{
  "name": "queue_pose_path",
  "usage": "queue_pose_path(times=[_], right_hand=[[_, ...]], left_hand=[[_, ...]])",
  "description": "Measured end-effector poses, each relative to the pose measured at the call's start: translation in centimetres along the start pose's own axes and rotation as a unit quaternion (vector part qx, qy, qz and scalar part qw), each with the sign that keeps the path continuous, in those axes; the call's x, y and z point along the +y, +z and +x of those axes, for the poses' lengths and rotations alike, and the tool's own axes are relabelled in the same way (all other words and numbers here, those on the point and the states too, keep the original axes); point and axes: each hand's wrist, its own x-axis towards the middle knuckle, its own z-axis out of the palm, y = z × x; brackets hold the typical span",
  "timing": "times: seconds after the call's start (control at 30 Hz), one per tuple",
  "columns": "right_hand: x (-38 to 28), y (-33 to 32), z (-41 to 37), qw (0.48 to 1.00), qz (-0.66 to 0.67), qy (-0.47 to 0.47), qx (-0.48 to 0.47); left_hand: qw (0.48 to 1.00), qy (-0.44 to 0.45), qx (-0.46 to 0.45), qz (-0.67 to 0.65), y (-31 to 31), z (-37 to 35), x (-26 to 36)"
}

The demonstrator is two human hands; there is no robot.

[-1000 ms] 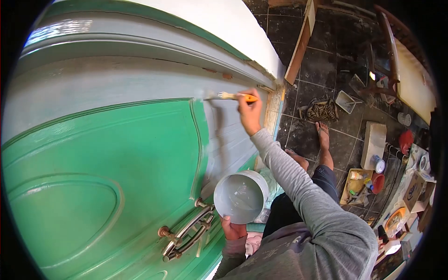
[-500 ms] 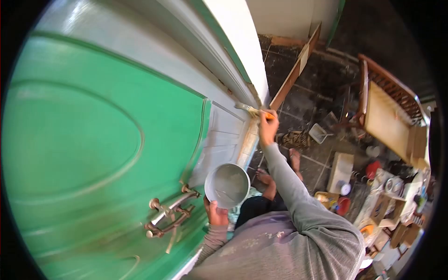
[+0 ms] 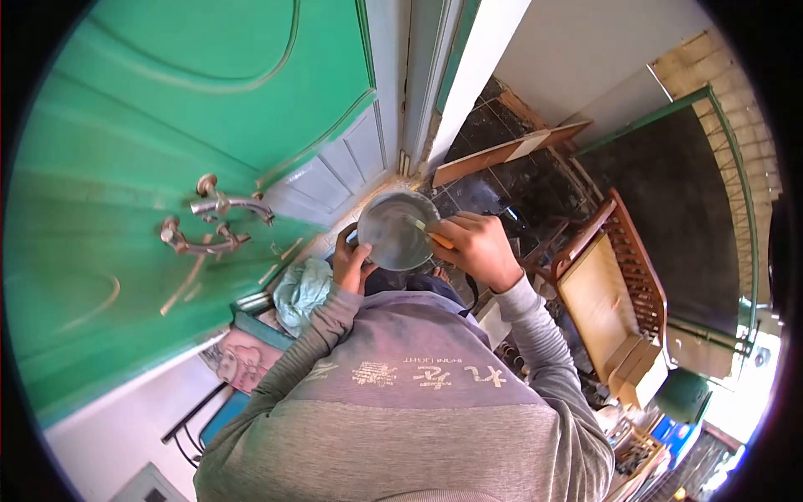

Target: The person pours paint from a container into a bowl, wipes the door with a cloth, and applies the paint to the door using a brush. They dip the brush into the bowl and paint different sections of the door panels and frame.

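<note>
1. Paint bowl [image 3: 393, 233]: round and grey, with a wet grey coat inside. It is held in the air in front of the person's chest, near the bottom corner of the green door [image 3: 167, 125].
2. Left hand [image 3: 351, 263]: fingers closed around the bowl's left side, bearing its weight.
3. Right hand [image 3: 477, 247]: curled tight on the brush, at the bowl's right rim.
4. Brush [image 3: 440, 241]: orange handle gripped in the right hand, with the bristle end dipped inside the bowl.
5. Door handle [image 3: 219, 205]: metal bar on the green door, left of the bowl and apart from it.
6. Cloth [image 3: 303, 289]: pale green and crumpled, at the door's foot just below the left hand.
7. Plank [image 3: 510, 151]: lies on the dark floor [image 3: 535, 188] beyond the bowl.
8. Wooden chair [image 3: 602, 301]: stands to the right of the right hand.
</note>
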Motion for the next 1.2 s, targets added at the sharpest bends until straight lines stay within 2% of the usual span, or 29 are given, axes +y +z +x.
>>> queue_pose_path(times=[0.1,0.2,0.43,0.57,0.67,0.7,0.83,0.97,1.1,1.2], right_hand=[[0.8,-0.8,-0.9,0.994,-0.060,-0.071,-0.058],[1.6,-1.9,-2.6,0.987,-0.077,-0.087,-0.112],[2.2,-8.1,-5.8,0.998,0.024,-0.056,0.013],[3.4,-7.8,-7.8,0.985,0.141,0.093,0.042],[3.8,-6.8,-8.9,0.944,0.246,0.188,0.113],[3.9,-6.7,-9.3,0.941,0.245,0.199,0.126],[4.6,-6.0,-10.3,0.933,0.225,0.203,0.195],[5.1,-6.1,-11.0,0.926,0.230,0.206,0.217],[5.5,-6.2,-11.7,0.922,0.227,0.207,0.235],[6.0,-6.0,-12.1,0.899,0.268,0.237,0.253]], left_hand=[[1.000,0.013,0.004,-0.021,2.9,-1.3,-2.1],[0.999,0.017,0.017,-0.029,4.7,-2.7,-4.3],[0.994,0.045,0.086,-0.051,8.1,-6.3,-7.4],[0.990,0.055,0.103,-0.076,8.3,-7.1,-8.7],[0.985,0.069,0.137,-0.077,8.7,-7.3,-9.0],[0.984,0.070,0.147,-0.070,8.9,-7.4,-9.0],[0.985,0.064,0.161,-0.025,8.9,-7.1,-9.0],[0.981,0.079,0.163,-0.063,10.6,-6.8,-8.1],[0.988,0.068,0.137,-0.016,10.5,-6.3,-7.6],[0.989,0.073,0.131,-0.014,10.8,-5.8,-7.5]])
